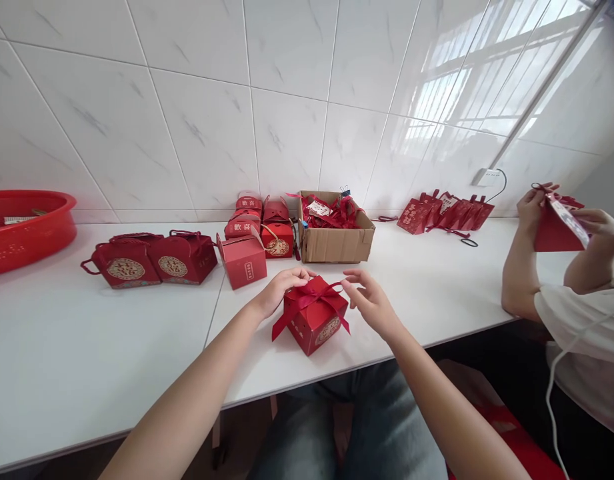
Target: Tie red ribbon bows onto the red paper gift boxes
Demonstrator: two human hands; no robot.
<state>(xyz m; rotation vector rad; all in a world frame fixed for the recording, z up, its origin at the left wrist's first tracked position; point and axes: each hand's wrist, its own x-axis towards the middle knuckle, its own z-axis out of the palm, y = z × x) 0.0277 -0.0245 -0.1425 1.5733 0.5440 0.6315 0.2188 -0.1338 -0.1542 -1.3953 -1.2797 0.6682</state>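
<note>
While the left hand (278, 292) curves loosely against the rear-left side of the red box (315, 313), its grip indeterminable, the right hand (367, 300) is unclenched, fingers parted beside the ribbon bow (314, 293). The box sits near the front edge of the table (447, 293); open tabletop extends rightward.

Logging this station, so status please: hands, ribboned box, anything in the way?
Left hand at red box, right hand by ribbon bow. Red box upright, ribbon bow on top. Cardboard box behind, apart; nothing visibly in the way.
</note>
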